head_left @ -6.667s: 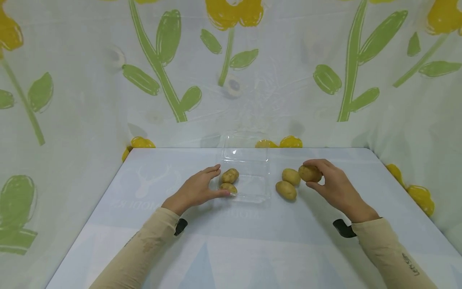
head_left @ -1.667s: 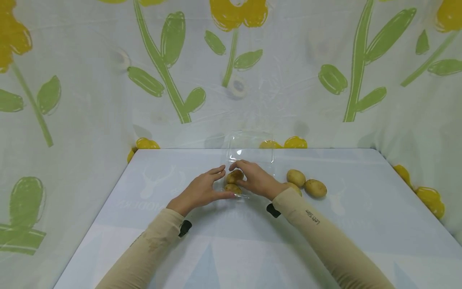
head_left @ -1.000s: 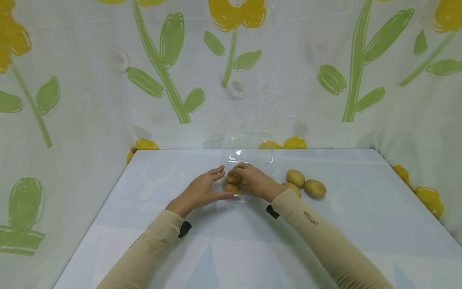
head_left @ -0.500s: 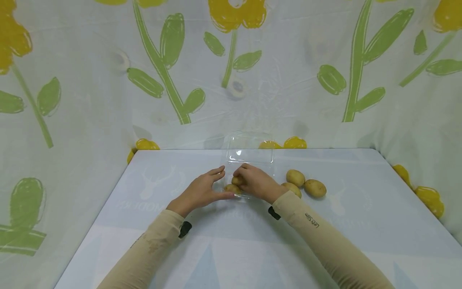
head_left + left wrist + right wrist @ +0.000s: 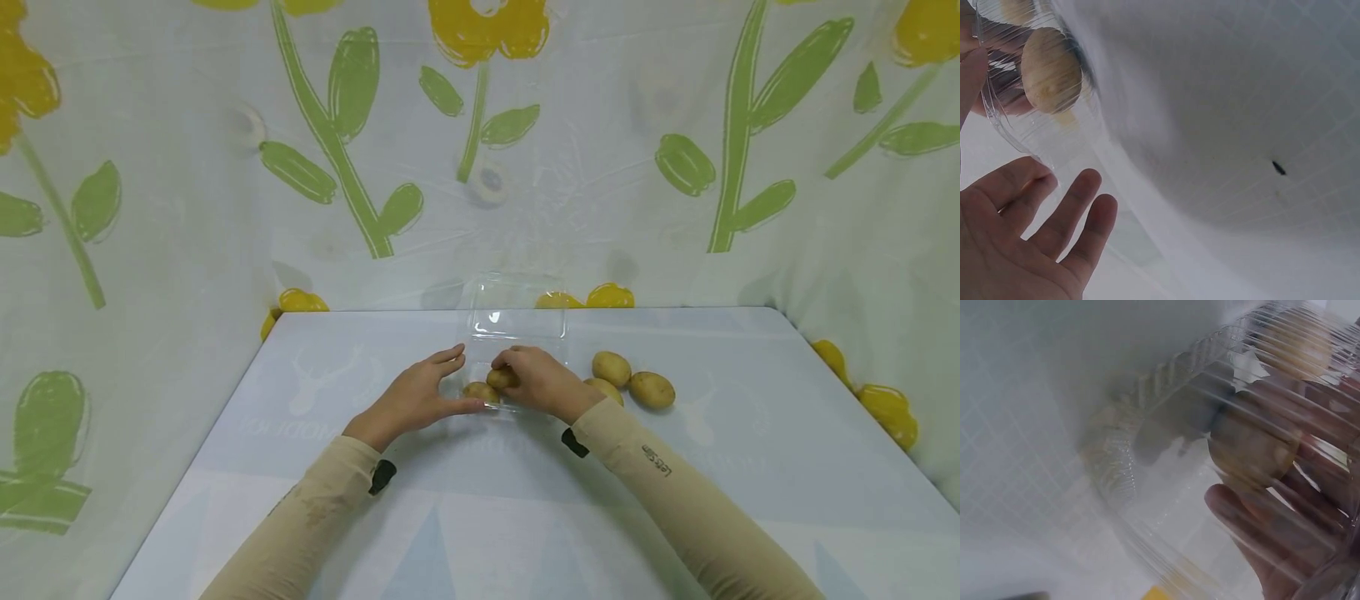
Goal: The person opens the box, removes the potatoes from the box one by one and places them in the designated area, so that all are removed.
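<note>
A clear plastic clamshell box (image 5: 517, 323) lies with its lid up near the table's back edge. Inside its left part are two potatoes. My right hand (image 5: 546, 385) reaches into the box and pinches one potato (image 5: 501, 378) between thumb and fingers; the right wrist view has that potato (image 5: 1250, 440) behind the clear wall. The other potato (image 5: 478, 391) lies just left and in front of it. My left hand (image 5: 422, 397) spreads around the box's left end, thumb along the front rim, fingers loosely extended (image 5: 1085, 187) at its side.
Right of the box, three loose potatoes sit close together on the white table: one behind (image 5: 611, 367), one at the right (image 5: 652, 390), and one (image 5: 606, 388) partly hidden by my right wrist. A flower-print curtain (image 5: 570, 150) hangs behind the table.
Earlier my right hand held another potato beside the box; that one now lies on the table. Since then the hand has gripped the rear potato in the box, shifting it rightward and slightly forward.
</note>
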A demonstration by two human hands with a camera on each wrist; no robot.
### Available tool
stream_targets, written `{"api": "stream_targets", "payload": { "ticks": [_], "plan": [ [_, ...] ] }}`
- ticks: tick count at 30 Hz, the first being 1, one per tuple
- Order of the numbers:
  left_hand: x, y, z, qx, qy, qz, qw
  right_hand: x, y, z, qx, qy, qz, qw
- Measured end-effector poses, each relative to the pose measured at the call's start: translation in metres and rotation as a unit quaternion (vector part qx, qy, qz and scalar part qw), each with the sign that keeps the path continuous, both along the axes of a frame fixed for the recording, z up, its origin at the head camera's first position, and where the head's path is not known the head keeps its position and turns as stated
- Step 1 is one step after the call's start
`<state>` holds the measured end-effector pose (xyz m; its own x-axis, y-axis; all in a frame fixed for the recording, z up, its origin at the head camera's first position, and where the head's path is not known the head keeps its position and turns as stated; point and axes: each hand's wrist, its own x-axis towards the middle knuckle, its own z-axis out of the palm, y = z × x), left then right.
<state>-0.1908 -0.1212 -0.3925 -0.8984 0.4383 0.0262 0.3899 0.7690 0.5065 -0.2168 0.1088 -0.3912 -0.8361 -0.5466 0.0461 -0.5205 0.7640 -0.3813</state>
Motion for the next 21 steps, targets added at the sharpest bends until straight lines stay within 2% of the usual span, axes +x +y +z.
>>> {"api": "stream_targets", "payload": {
  "ticks": [12,21],
  "plan": [
    [0.0015,0.0009,0.0002,-0.004,-0.001,0.004,1.0000,0.0024,0.0057,-0.0010,-0.020,0.001,0.009,1.000],
    [0.0015,0.0010,0.0006,-0.004,-0.002,0.003,1.0000,0.0047,0.0072,-0.0011,-0.009,-0.002,0.015,1.000]
  ]
}}
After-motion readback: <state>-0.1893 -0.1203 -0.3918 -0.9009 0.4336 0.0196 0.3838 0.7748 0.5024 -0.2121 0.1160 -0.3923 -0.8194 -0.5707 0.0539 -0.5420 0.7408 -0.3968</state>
